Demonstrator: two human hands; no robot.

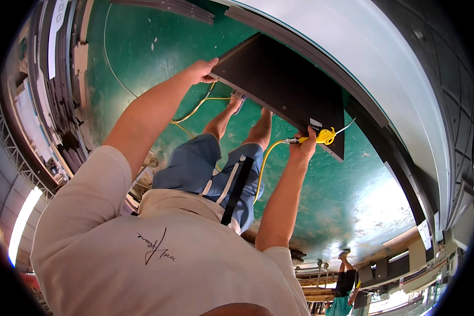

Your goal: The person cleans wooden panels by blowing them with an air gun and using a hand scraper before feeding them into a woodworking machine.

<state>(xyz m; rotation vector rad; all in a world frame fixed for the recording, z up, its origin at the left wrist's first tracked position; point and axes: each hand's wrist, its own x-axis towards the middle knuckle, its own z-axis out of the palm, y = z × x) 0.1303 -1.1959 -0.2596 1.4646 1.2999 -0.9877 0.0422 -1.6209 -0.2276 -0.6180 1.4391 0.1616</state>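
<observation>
A large dark flat panel [287,76] is held up in front of me, tilted, with small holes along its near edge and a small pale label near its right end. My left hand [203,71] grips its left corner, thumb on top and fingers beneath. At the panel's right end is my right hand [304,146], closed around a yellow air blow gun [326,137] with a thin metal nozzle pointing right. This hand also meets the panel's near edge; how firmly it grips the panel is hidden. A yellow air hose [264,167] runs down from the gun.
Long dark boards [389,139] lie along a white-topped surface [400,68] beyond the panel. Stacked boards [47,105] stand on the left. More yellow hose [195,109] trails over the green floor [137,45]. Another person [345,284] stands far off at lower right.
</observation>
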